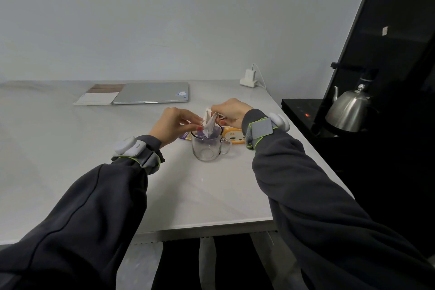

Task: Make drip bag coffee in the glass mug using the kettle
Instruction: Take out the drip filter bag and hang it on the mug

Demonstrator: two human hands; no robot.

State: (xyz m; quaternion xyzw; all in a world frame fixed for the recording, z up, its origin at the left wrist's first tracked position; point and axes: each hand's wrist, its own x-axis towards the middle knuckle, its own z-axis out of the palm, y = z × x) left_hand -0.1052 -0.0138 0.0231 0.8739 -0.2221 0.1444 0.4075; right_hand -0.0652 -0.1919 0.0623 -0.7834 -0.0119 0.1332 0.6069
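Two hands over glass mug (208, 146) mid-worktop (70, 148): left hand (173, 125) and right hand (231, 110) each pinch a side of the drip bag (209, 125) at the rim. Best spread ears evenly, hook both sides. Torn sachets (233, 136) behind mug. Kettle (348, 110) far right, off worktop, path clear.
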